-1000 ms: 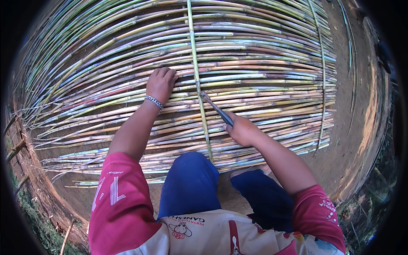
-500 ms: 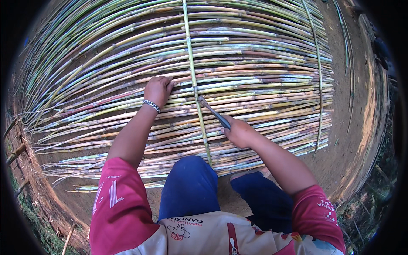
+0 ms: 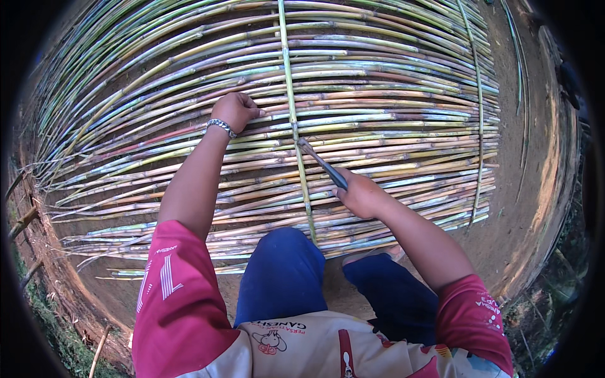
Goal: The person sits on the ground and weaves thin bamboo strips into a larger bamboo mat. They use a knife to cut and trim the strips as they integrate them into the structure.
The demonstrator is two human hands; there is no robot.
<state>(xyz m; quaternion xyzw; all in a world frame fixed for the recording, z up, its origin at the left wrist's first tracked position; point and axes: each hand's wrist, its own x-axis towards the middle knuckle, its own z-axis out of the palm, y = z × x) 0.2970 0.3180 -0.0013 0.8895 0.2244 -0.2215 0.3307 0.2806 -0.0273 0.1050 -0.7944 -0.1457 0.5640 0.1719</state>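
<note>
Long thin bamboo poles (image 3: pixel 391 116) lie side by side in a wide layer, with a slender green crosspiece (image 3: pixel 289 82) running over them. My left hand (image 3: pixel 234 113), a silver chain bracelet on its wrist, is left of the crosspiece. Its fingers curl down around a bamboo pole, though their tips are partly hidden. On the other side, my right hand (image 3: pixel 361 194) grips the dark handle of pincers (image 3: pixel 326 167). Their metal head points up and left, touching or very close to the crosspiece where it passes over the poles. The jaws are too small to read.
A second crosspiece (image 3: pixel 477 94) lies across the poles toward their right ends. Loose thin stems (image 3: pixel 518 57) lie on bare soil (image 3: pixel 504 189) at the right. A raised earth edge curves along the far right. My bent knee (image 3: pixel 282 271) is at the near edge of the layer.
My left hand has shifted slightly farther from me along the layer, its thumb now more extended. The pincers stay at the same place on the crosspiece. The view has shifted a little.
</note>
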